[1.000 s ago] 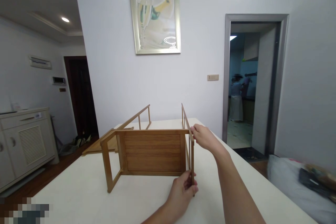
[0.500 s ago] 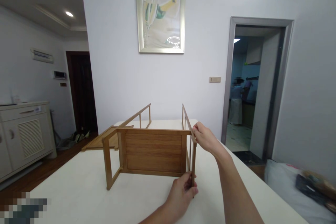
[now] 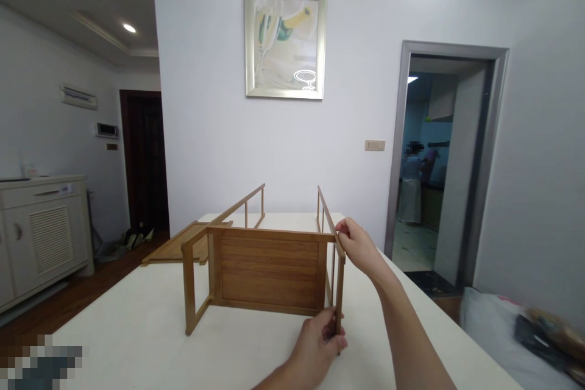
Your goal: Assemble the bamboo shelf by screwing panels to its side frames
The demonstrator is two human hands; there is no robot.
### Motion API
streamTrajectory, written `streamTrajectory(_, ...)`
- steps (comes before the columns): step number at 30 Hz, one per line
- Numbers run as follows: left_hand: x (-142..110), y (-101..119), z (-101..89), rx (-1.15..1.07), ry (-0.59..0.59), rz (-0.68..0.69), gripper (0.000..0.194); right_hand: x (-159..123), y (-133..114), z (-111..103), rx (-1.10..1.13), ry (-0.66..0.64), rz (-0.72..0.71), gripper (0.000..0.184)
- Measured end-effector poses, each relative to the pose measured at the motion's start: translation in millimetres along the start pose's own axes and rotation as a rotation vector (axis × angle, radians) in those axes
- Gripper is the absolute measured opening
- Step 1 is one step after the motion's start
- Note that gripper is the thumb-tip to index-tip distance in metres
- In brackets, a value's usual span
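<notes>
A wooden rack lies on its side on the white table: one shelf panel stands upright between two ladder-like side frames that run back toward the wall. My left hand is closed around the near lower end of the right side frame, thumb on its outer face. Higher up, my right hand pinches the same frame just behind the panel's top right corner. The left side frame stands untouched. Behind it, more wooden panels lie flat on the table.
To the left is a white cabinet, with shoes on the floor beyond. A framed picture hangs on the wall. Through the doorway at right stands a person. A plastic bag with dark items sits right of the table.
The camera view has shifted slightly. Both hands keep their hold on the right side frame, and the rack shows no clear movement on the table.
</notes>
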State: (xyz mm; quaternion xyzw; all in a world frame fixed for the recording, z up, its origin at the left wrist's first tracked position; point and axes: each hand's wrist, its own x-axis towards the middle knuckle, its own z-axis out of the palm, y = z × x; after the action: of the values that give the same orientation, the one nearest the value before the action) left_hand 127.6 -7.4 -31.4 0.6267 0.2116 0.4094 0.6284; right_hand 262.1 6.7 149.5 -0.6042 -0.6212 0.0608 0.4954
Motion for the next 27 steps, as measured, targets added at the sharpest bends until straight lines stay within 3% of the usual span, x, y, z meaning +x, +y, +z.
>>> streamTrajectory(4, 1, -3, -0.4, 0.003, -0.013, 0.012, 0.031, -6, 2, 3, 0.217, 0.01, 0.029, 0.007)
streamTrajectory(9, 0, -3, -0.2, -0.021, -0.018, 0.012, 0.031, -12, 3, 5, 0.358, -0.001, 0.036, 0.032)
streamTrajectory(13, 0, -1, 0.5, -0.032, -0.018, 0.0, 0.033, -9, 6, 6, 0.398, 0.021, 0.024, 0.032)
streamTrajectory(21, 0, -1, 0.9, -0.05, -0.022, -0.041, 0.036, -11, 12, 4, 0.222, 0.063, -0.152, 0.01)
streamTrajectory(27, 0, -2, 0.5, -0.033, -0.034, -0.001, 0.029, -16, 12, 4, 0.127, 0.094, -0.126, 0.013)
